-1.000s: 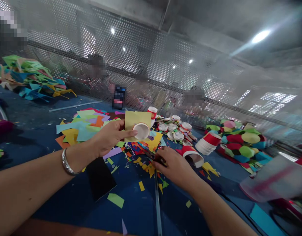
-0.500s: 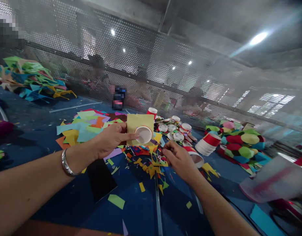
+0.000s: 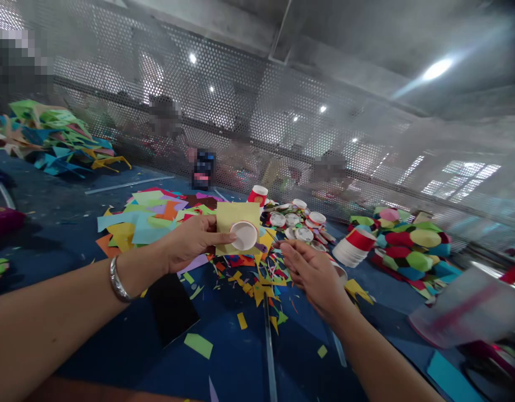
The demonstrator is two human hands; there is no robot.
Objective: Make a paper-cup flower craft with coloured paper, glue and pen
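Left hand [image 3: 194, 241] with its grip clamped on an upright yellow paper square [image 3: 230, 214] and round white cup piece [image 3: 244, 237], just left of the right hand [image 3: 311, 269], whose curled fingers' hold I cannot tell.

Blue table [image 3: 127, 357], paper scraps [image 3: 262, 292], stacked cups [image 3: 353, 247]

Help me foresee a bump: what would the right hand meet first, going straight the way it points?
Probably the pale yellow sheet held in the left hand, though depth is unclear.
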